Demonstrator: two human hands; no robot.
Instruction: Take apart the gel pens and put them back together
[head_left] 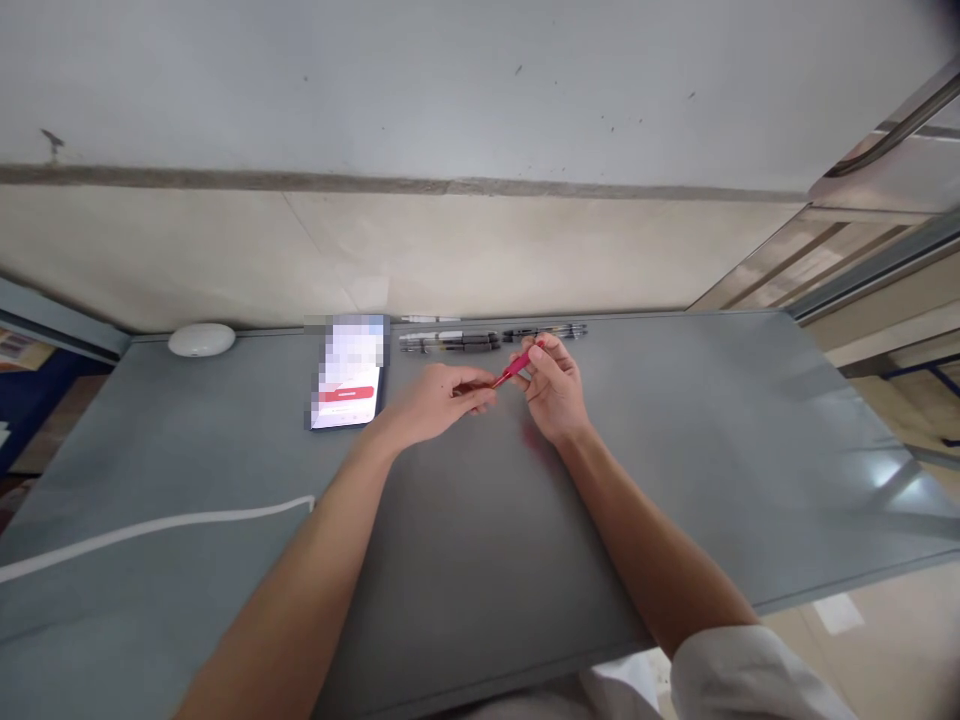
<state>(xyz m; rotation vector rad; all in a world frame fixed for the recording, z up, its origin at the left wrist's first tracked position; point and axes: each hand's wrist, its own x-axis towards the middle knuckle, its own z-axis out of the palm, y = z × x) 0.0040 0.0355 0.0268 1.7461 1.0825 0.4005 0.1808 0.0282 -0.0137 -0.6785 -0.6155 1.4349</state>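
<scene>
A slim red pen [517,363] is held at a slant above the grey table, between my two hands. My right hand [556,392] is closed around its upper pink-red part, fingertips pinching the barrel. At its lower, orange-red end, my left hand [448,402] grips with thumb and fingers, which cover the tip. Just beyond my hands, several dark and clear pens [454,342] lie in a row along the table's back edge. Another group of dark pens [536,331] lies behind my right hand, partly hidden by it.
Left of the hands a lit smartphone [346,385] lies on the grey table [480,560]. A white oval object [201,340] sits near the back left corner. A white cable [165,523] crosses the left side. Behind the table stands a wall [480,245].
</scene>
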